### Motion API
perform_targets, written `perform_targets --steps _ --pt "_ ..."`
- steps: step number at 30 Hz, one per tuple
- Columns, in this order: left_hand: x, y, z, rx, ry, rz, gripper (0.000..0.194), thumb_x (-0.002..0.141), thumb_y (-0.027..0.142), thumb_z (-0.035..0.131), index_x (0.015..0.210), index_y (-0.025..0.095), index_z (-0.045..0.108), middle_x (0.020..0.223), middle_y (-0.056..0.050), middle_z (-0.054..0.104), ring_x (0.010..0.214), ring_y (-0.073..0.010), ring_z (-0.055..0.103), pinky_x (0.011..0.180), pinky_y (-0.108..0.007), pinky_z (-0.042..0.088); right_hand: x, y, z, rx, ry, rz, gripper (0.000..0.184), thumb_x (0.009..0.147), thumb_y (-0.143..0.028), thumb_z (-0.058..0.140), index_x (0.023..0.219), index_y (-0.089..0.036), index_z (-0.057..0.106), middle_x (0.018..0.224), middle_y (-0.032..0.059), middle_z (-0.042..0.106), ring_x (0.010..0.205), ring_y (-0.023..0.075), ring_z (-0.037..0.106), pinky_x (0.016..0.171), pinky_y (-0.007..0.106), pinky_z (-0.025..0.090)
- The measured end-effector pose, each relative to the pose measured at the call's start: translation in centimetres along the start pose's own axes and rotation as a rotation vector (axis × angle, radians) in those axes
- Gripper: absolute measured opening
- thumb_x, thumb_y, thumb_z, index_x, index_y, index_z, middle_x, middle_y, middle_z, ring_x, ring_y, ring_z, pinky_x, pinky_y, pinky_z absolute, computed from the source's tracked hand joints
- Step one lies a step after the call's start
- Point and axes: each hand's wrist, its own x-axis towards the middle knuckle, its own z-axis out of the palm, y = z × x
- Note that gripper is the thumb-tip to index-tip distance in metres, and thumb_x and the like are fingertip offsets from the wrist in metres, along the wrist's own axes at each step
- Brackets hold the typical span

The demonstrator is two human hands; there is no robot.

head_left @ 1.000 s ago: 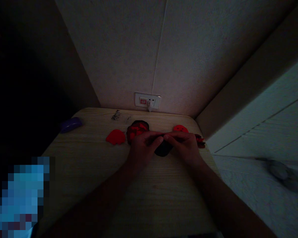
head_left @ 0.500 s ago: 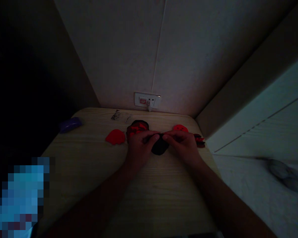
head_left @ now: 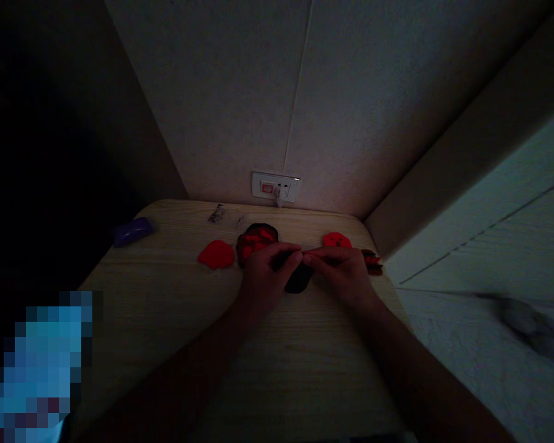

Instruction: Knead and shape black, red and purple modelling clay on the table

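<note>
Dim light lies over the wall [head_left: 221, 92] at twelve o'clock, where a socket [head_left: 263, 189] with a plug [head_left: 279, 195] in it sits just above the far edge of the wooden tabletop [head_left: 258, 381]. Both of my hands meet near the middle, my left hand [head_left: 268, 266] and my right hand [head_left: 344, 271] each pinching the upper edge of a dark, flat black piece [head_left: 297, 283] between thumb and forefinger, with fingertips touching; its lower part shows, rounded, below my thumbs. At about half past ten from it, just past my left hand and partly covered by it, lies a black-and-red patty [head_left: 257, 237]. Between nine and ten o'clock, close beside the patty, is a red piece [head_left: 216, 255] with an uneven near edge, and farther out that way a purple lump [head_left: 133, 232] lies at the tabletop's edge. Between one and two o'clock, just beyond my right hand, I have a red disc [head_left: 336, 240] with small dark marks. Toward half past two, partly behind that hand, a layered red-and-dark piece [head_left: 373, 263] lies near the right edge. Dark smudges [head_left: 216, 213] mark the wood at eleven o'clock.
</note>
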Motion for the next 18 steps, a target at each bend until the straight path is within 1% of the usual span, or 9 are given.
perform_targets --steps 2,4,8,10,13,16,18 --pt "0.01 -0.06 -0.02 0.01 -0.01 0.008 0.017 0.085 0.03 0.07 0.094 0.018 0.079 0.091 -0.005 0.079 0.086 -0.0188 0.073 0.08 -0.029 0.057 0.0 0.03 0.03 0.012 0.008 0.005 0.019 0.072 -0.038 0.086 0.083 -0.023 0.083 0.077 0.0045 0.08 0.068 0.0185 0.073 0.065 0.029 0.06" --pt "0.0 -0.02 -0.1 0.012 0.005 0.016 0.015 0.087 0.03 0.069 0.092 0.019 0.079 0.089 -0.004 0.079 0.084 -0.0182 0.073 0.078 -0.029 0.057 -0.01 0.02 0.03 0.036 0.019 0.025 0.022 0.071 -0.038 0.087 0.087 -0.023 0.083 0.079 0.0046 0.08 0.068 0.0184 0.073 0.064 0.029 0.06" --pt "-0.02 0.09 -0.19 0.022 0.054 0.011 0.016 0.087 0.03 0.068 0.092 0.018 0.077 0.087 -0.003 0.078 0.082 -0.0179 0.073 0.077 -0.028 0.056 -0.1 -0.15 -0.13 0.008 0.005 0.05 0.02 0.072 -0.037 0.086 0.084 -0.021 0.083 0.068 0.0037 0.077 0.059 0.0162 0.069 0.057 0.026 0.056" --pt "-0.04 0.03 -0.14 0.011 0.04 0.004 0.018 0.086 0.032 0.069 0.094 0.018 0.077 0.089 -0.004 0.078 0.084 -0.0183 0.072 0.077 -0.028 0.056 -0.15 -0.29 -0.15 -0.013 0.016 0.034 0.019 0.073 -0.038 0.086 0.082 -0.021 0.083 0.065 0.0036 0.076 0.058 0.0159 0.068 0.056 0.026 0.056" --pt "-0.04 -0.13 -0.06 -0.015 -0.001 -0.002 0.019 0.086 0.032 0.07 0.097 0.019 0.077 0.093 -0.005 0.079 0.086 -0.0191 0.073 0.079 -0.03 0.056 -0.18 -0.41 -0.04 0.016 0.044 0.03 0.023 0.071 -0.039 0.087 0.085 -0.021 0.083 0.07 0.0041 0.077 0.06 0.0163 0.069 0.058 0.026 0.057" --pt "-0.02 -0.2 -0.09 -0.001 0.007 -0.004 0.018 0.086 0.032 0.069 0.095 0.019 0.078 0.093 -0.005 0.079 0.087 -0.0197 0.073 0.082 -0.031 0.056 -0.15 -0.3 0.04 0.038 0.034 0.031 0.026 0.072 -0.041 0.086 0.088 -0.021 0.083 0.073 0.0043 0.078 0.062 0.017 0.07 0.06 0.027 0.058" --pt "-0.01 -0.19 -0.12 0.002 0.018 -0.019 0.018 0.085 0.033 0.07 0.093 0.019 0.078 0.091 -0.005 0.079 0.086 -0.0197 0.072 0.082 -0.032 0.056 -0.15 -0.21 -0.01 0.012 0.025 0.015 0.024 0.074 -0.042 0.084 0.086 -0.021 0.083 0.07 0.0041 0.077 0.061 0.0169 0.07 0.058 0.027 0.058"
